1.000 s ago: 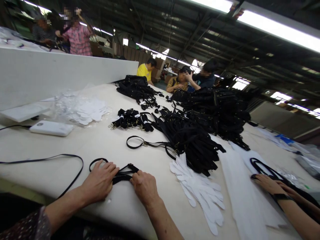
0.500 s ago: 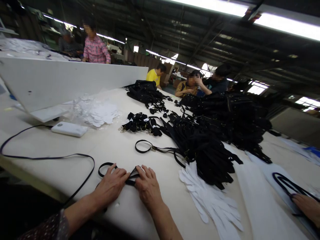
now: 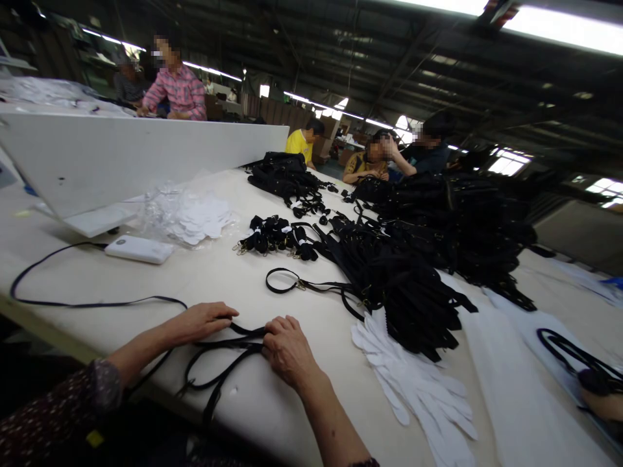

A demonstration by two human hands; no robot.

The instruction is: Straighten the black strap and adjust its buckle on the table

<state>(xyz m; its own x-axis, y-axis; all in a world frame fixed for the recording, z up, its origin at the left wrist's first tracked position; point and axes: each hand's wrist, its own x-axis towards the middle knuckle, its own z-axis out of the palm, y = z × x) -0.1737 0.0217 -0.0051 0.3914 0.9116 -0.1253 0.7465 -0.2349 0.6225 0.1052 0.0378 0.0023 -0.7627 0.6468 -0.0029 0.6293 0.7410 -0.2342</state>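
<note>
A thin black strap [image 3: 220, 353] lies folded on the white table [image 3: 204, 279] close to the near edge. My left hand [image 3: 202, 320] lies on it with fingers stretched out and pressed on the strap. To its right, my right hand [image 3: 287, 348] has its fingers curled down over the strap's folded end. A long loop of the same strap runs off to the left along the table edge.
A white power bank [image 3: 139, 249] with a cable lies at left, a bag of white pieces [image 3: 189, 217] behind it. Piles of black straps [image 3: 389, 272] fill the middle. White gloves [image 3: 413, 383] lie at right. Another person's hand [image 3: 603, 402] is at far right. People sit behind.
My left hand has slid left along the strap, drawing it out longer, while my right hand stays on the folded end. The camera has shifted slightly.
</note>
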